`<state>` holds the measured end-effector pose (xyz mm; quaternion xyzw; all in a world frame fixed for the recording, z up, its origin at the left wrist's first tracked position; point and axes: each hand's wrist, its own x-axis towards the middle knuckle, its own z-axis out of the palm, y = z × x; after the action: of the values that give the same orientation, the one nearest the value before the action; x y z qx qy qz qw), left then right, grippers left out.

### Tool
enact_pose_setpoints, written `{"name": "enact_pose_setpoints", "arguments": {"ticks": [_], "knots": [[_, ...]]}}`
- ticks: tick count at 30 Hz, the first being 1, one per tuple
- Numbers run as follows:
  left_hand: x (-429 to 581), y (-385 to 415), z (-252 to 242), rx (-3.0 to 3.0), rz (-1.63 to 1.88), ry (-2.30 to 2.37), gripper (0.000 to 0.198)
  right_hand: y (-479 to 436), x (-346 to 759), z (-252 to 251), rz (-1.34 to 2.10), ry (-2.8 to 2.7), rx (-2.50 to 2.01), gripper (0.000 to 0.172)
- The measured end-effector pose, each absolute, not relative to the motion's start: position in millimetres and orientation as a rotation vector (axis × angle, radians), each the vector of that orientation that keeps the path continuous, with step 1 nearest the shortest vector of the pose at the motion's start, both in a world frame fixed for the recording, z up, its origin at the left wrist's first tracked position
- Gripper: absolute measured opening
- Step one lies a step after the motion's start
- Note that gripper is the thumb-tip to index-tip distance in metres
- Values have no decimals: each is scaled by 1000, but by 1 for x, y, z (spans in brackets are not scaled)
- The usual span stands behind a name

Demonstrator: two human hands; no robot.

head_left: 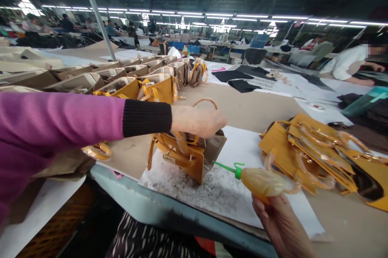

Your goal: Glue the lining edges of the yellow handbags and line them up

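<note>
A mustard-yellow handbag [184,157] with a grey-brown side panel stands in front of me on white paper smudged with dark marks [194,195]. My left hand [201,121] reaches across to the top of the bag, fingers curled down at its upper edge. What the fingers pinch there is hidden by the hand. In my right hand [280,213] is a glue bottle [262,181], translucent with amber contents. Its thin green nozzle points left, close to the bag's side panel.
Yellow bag pieces with wrapped handles [312,153] are piled on the right. Rows of open brown bag bodies [75,82] fill the left, with a yellow bag [162,88] at their near end. Dark cut pieces [233,75] lie farther back. A co-worker [348,64] leans over at far right.
</note>
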<state>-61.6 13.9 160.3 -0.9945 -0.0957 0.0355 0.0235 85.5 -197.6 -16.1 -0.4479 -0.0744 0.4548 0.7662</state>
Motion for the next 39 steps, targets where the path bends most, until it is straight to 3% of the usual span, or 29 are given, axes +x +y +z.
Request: {"name": "enact_pose_setpoints", "arguments": {"ticks": [3,7,14,22,26,34,39], "knots": [[-65,2,156,-3062,402,-271,16,-197,90,-32,1010,-292,-1015,42],[-64,-9,164,-3105,522,-342,17,-195,90,-43,1022,-390,-1073,49],[-68,-28,184,-3062,727,-505,20,-185,86,-43,980,-476,-1111,39],[-94,-27,174,-3275,489,-348,19,-187,84,-52,1048,-473,-1129,40],[-101,-33,173,-3213,548,-365,18,-190,78,-51,1080,-445,-1126,38],[-107,-27,115,-3119,259,-453,15,-196,73,-50,1126,-416,-1109,35],[-117,-32,112,-3112,294,-422,16,-200,73,-52,1146,-355,-1105,36]]}}
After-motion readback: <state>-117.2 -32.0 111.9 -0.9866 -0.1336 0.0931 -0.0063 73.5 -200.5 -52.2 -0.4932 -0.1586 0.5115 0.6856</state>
